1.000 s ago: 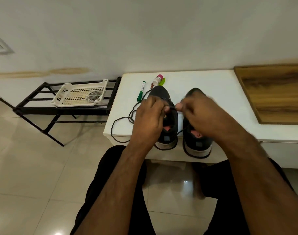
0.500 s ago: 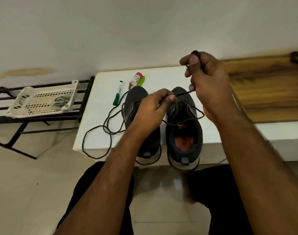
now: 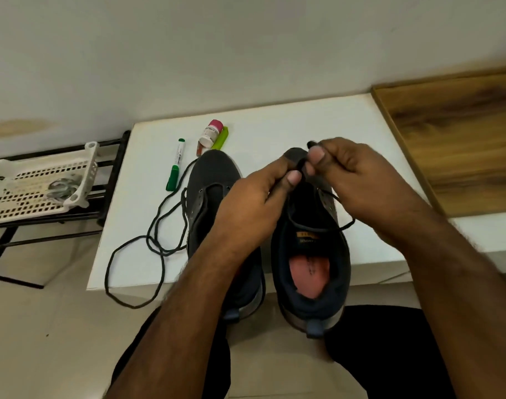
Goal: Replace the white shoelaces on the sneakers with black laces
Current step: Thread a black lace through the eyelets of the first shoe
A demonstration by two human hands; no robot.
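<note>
Thin round black lace (image 3: 336, 226) on the right matte sneaker (image 3: 312, 254), pinched between left hand (image 3: 254, 203) and right hand (image 3: 358, 174).

Home interior, tiled floor (image 3: 44, 326), metal shoe rack (image 3: 107, 180), white bench (image 3: 274, 125)

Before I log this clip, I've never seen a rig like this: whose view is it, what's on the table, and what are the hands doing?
There is no machine here. The one picture comes from a camera worn on a person's head, looking forward and down at their own bare hands. On the white table stand two dark sneakers, toes away from the person. The left hand and the right hand meet above the right sneaker, each with a pinching grip on a black lace that runs over that sneaker. A second black lace lies loose beside the left sneaker and hangs over the table edge. Behind are a green marker, a small pink-capped bottle and a lime-green object. A white basket sits on a black rack to the left.
</note>
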